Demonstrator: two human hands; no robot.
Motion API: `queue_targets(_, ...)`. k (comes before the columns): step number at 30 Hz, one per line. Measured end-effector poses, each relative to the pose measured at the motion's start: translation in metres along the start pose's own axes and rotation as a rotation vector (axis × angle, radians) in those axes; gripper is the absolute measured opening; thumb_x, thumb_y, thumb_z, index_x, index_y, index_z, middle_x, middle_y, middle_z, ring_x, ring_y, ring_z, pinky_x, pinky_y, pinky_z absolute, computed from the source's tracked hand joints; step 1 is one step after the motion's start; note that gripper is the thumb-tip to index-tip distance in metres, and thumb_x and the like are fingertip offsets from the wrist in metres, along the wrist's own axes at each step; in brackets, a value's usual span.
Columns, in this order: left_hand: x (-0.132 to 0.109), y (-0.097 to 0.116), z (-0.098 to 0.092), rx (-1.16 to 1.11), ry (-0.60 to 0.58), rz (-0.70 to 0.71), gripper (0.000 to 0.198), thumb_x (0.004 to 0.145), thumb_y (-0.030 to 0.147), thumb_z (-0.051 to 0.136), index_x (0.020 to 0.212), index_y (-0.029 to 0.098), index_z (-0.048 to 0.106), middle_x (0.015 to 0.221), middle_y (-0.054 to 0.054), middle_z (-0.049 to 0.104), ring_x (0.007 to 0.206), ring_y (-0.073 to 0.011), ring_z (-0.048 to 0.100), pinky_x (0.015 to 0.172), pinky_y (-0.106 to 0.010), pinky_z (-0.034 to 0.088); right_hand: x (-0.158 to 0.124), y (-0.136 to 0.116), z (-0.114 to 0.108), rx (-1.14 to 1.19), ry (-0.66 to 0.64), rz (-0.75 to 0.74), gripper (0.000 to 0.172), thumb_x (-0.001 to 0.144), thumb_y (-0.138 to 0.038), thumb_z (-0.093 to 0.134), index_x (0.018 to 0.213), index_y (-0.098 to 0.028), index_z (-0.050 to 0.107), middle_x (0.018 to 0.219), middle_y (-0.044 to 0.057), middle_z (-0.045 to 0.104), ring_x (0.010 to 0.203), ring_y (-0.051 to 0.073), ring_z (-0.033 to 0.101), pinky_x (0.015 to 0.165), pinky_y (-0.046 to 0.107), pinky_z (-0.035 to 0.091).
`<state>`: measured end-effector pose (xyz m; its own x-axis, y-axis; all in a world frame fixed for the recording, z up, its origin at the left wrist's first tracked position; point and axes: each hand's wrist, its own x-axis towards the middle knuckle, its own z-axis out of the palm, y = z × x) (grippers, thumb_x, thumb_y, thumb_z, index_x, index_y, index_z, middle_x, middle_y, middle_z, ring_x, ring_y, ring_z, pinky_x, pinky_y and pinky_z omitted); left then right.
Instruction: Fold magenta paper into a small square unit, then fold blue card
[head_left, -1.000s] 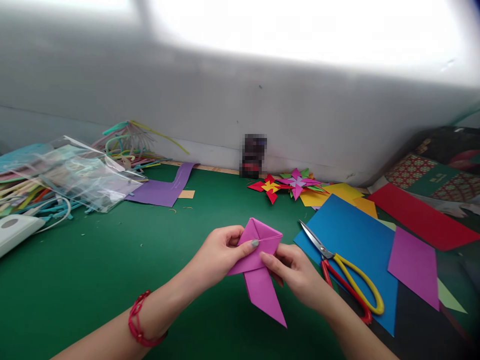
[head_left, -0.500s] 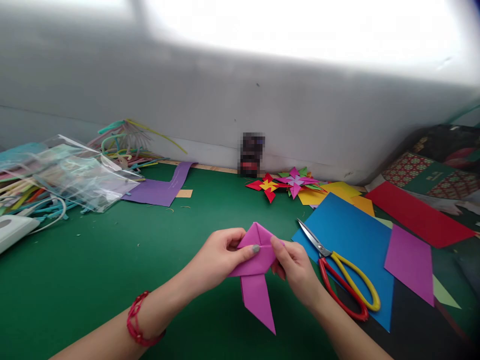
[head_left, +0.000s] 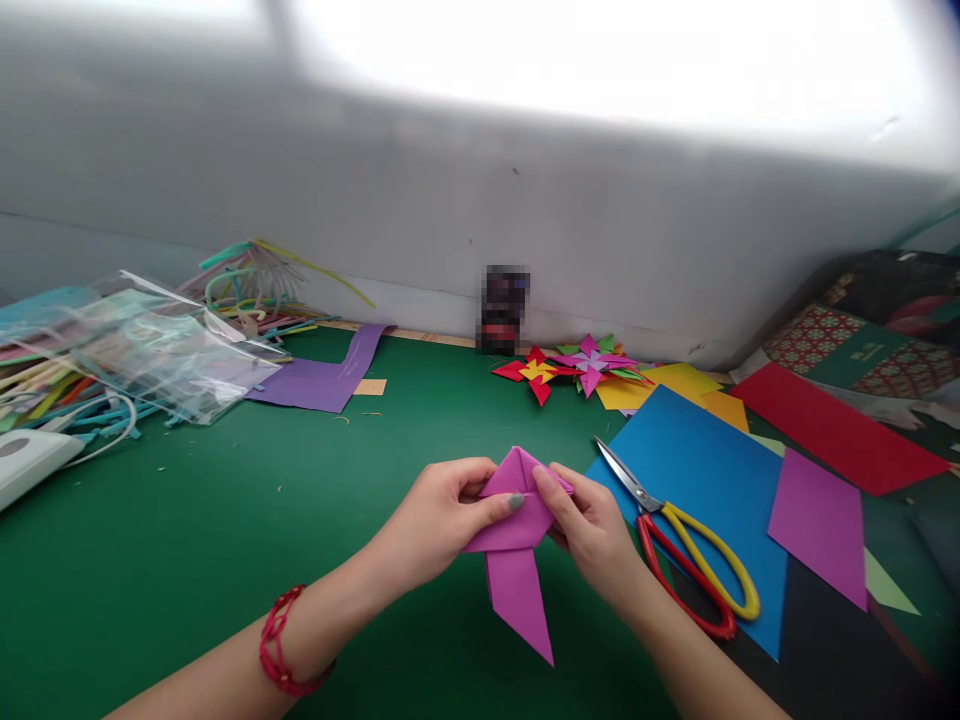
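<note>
Magenta folded paper (head_left: 517, 560) hangs low in the centre of the frame, just above the green tabletop (head_left: 187, 520). Its long axis runs near to far, with the narrow tail pointing at the bottom edge. The left hand (head_left: 439, 520) and right hand (head_left: 592, 530) flank its upper folds, each grip pinched closed on them. Scissors (head_left: 675, 545) lie to the right, and paper stars (head_left: 577, 365) lie farther back.
</note>
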<state>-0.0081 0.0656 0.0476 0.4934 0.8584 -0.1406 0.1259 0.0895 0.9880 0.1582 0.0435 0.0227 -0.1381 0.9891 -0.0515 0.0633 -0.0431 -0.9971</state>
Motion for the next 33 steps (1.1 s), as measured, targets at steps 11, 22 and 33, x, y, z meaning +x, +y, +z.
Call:
queue_targets(11, 0.000, 0.000, 0.011, -0.507, -0.093, -0.034, 0.043, 0.070, 0.038, 0.066, 0.104, 0.016, 0.051, 0.097, -0.009, 0.063, 0.093, -0.0195, 0.058, 0.079, -0.028, 0.043, -0.001, -0.004, 0.003, 0.062, 0.420, -0.105, 0.031, 0.084, -0.047, 0.041, 0.067, -0.022, 0.040, 0.060, -0.003, 0.036, 0.051, 0.012, 0.033, 0.043, 0.022, 0.030)
queue_targets(22, 0.000, -0.005, 0.012, -0.276, 0.163, -0.059, 0.024, 0.075, 0.038, 0.060, 0.081, 0.015, 0.056, 0.073, -0.001, 0.064, 0.067, -0.0120, 0.057, 0.059, -0.019, 0.041, -0.007, 0.003, 0.015, 0.101, 0.289, -0.032, 0.032, 0.085, -0.046, 0.042, 0.066, -0.020, 0.044, 0.053, -0.005, 0.036, 0.044, 0.008, 0.032, 0.039, 0.021, 0.028)
queue_targets(33, -0.005, -0.030, -0.005, 0.879, 0.458, 0.835, 0.039, 0.082, 0.009, 0.046, 0.118, 0.022, 0.052, 0.112, -0.005, 0.062, 0.098, -0.0189, 0.060, 0.084, -0.029, 0.047, 0.004, -0.006, 0.018, 0.481, 0.048, 0.049, 0.046, 0.081, -0.045, 0.050, 0.122, -0.024, 0.044, 0.112, 0.008, 0.057, 0.091, 0.020, 0.059, 0.068, 0.031, 0.051)
